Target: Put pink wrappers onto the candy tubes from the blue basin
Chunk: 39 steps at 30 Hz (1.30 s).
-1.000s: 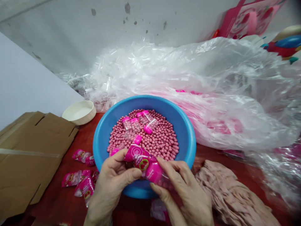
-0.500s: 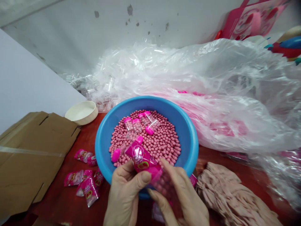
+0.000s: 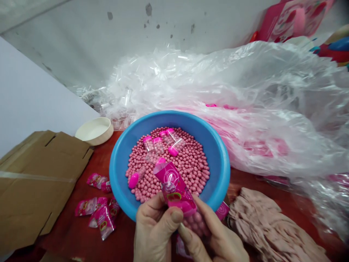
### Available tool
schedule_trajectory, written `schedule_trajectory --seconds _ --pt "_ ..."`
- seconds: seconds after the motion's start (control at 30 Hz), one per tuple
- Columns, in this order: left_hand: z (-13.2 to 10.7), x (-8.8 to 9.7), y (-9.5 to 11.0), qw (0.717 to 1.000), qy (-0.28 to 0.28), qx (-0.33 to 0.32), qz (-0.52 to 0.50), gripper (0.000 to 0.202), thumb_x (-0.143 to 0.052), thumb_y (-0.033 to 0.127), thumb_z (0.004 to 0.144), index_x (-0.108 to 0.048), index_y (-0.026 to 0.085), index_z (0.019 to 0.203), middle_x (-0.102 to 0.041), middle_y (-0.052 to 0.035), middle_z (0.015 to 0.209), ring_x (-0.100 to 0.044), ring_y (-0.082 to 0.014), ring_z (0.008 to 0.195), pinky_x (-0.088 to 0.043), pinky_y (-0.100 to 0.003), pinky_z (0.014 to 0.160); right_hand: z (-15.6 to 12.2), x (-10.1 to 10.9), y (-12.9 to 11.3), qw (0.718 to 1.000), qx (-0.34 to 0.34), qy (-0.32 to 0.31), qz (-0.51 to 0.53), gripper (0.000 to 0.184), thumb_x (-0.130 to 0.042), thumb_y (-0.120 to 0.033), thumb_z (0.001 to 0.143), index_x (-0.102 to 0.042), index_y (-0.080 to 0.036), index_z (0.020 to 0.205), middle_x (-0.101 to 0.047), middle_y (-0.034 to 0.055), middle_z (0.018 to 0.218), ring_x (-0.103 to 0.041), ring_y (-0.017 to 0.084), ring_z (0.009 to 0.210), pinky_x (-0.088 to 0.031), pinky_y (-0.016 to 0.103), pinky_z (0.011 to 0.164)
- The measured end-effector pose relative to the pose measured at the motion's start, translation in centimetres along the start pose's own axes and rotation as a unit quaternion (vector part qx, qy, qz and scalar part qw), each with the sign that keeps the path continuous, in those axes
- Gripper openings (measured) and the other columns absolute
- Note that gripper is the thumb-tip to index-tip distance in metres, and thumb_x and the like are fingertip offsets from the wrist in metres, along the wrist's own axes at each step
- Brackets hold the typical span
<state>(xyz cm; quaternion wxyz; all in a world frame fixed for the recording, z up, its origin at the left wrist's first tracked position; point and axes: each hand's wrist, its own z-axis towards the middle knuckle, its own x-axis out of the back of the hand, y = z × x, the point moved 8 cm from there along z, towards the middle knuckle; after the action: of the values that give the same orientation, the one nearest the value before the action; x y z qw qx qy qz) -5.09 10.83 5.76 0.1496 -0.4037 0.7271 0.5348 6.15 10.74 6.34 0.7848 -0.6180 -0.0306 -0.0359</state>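
My left hand [image 3: 156, 231] pinches a pink printed plastic sleeve [image 3: 174, 183] between thumb and fingers. In my right hand [image 3: 218, 234] is a small clear bottle [image 3: 196, 222] full of pink balls, its upper end inside the sleeve's lower part. Both hands are over the near rim of a blue basin [image 3: 116, 174]. Loose pink balls [image 3: 191, 171] cover the bottom of that basin. Several filled clear bottles with bright pink caps [image 3: 177, 146] lie on top of the balls, one of them near the left side [image 3: 134, 180].
Several pink-wrapped packets [image 3: 105, 220] lie left of the basin, beside flattened cardboard [image 3: 35, 174]. Behind them sits a white dish [image 3: 94, 134]. Clear plastic bags [image 3: 245, 80] and a pile of clear tubes [image 3: 127, 100] stretch along the wall. A crumpled beige cloth [image 3: 269, 225] lies at right.
Both hands have shifted slightly right and down with the sleeve and bottle. The sleeve is turned more upright, and its upper end looks more open.
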Motion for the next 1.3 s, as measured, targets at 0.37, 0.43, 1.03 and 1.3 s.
schedule_trajectory --seconds 0.37,0.43,1.03,1.3 --pt "0.1 1.3 -0.4 0.992 0.123 0.009 0.021 0.029 -0.088 0.018 0.045 -0.072 0.018 0.069 -0.072 -0.0028 0.059 -0.063 -0.0143 0.052 -0.052 -0.025 0.055 0.7 -1.3 -2.0 0.984 0.115 -0.067 -0.119 0.055 -0.044 -0.033 0.094 -0.029 -0.019 0.145 -0.067 0.0090 0.118 -0.071 0.021 0.092 -0.058 0.028 0.079" --pt "0.1 0.9 -0.5 0.994 0.106 0.019 0.023 0.029 -0.087 0.017 0.046 -0.072 0.017 0.071 -0.072 -0.0030 0.061 -0.063 -0.0146 0.053 -0.053 -0.028 0.058 0.8 -1.6 -2.1 0.987 0.113 -0.071 -0.095 0.055 -0.039 -0.033 0.096 -0.022 -0.022 0.147 -0.063 0.0071 0.125 -0.067 0.021 0.100 -0.057 0.030 0.084" --pt "-0.8 -0.4 0.2 0.993 0.095 -0.067 0.012 0.021 -0.089 0.023 0.045 -0.075 0.033 0.058 -0.069 0.0086 0.051 -0.058 -0.0060 0.045 -0.046 -0.012 0.046 2.1 -1.6 -0.8 0.964 -0.095 -0.111 0.224 0.048 -0.063 -0.040 0.082 -0.051 -0.039 0.129 -0.074 -0.0014 0.095 -0.072 0.014 0.077 -0.058 0.022 0.070" --pt "-0.5 0.8 1.4 0.982 0.124 -0.118 0.086 0.021 -0.086 0.032 0.049 -0.077 0.033 0.067 -0.074 0.0077 0.063 -0.059 -0.0061 0.048 -0.049 -0.012 0.051 0.7 -0.6 1.8 0.981 -0.131 -0.077 0.117 0.048 -0.062 -0.038 0.083 -0.056 -0.024 0.128 -0.073 0.0052 0.083 -0.071 0.019 0.072 -0.059 0.029 0.069"
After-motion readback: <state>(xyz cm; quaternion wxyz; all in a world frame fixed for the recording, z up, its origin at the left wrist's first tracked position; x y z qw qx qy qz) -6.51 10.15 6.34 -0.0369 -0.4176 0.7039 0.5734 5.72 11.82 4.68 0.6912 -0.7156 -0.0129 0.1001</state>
